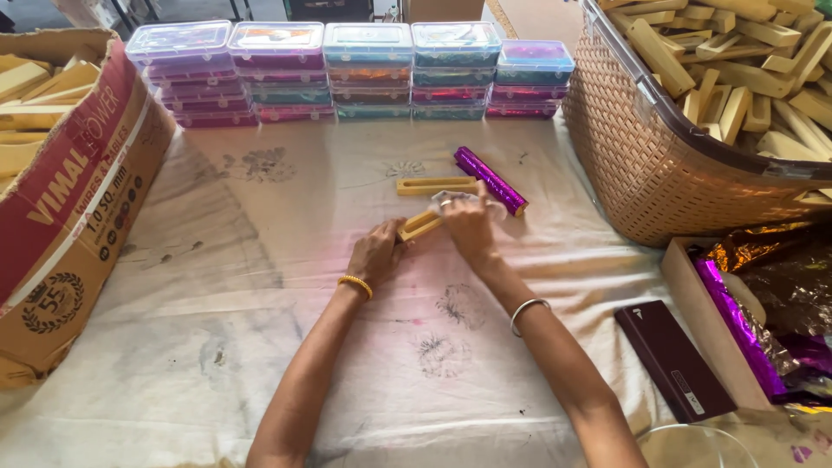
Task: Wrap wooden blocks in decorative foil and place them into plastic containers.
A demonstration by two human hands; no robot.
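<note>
Yellow wooden slotted block (419,226), lying on the cloth-covered worktop (260,286), is pinched at its near end by the left hand (377,253) while the right hand (468,225), closed on a clear wrapper (459,201), covers its far end; a firm hold and taut film should wrap it cleanly.

A stained white cloth (260,286) covers the worktable, evenly lit, with dark floor (173,10) beyond its far edge.

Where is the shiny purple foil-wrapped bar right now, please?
In the head view, the shiny purple foil-wrapped bar lies on the white cloth, just beyond the right hand, beside a bare slotted wooden bar.
</note>
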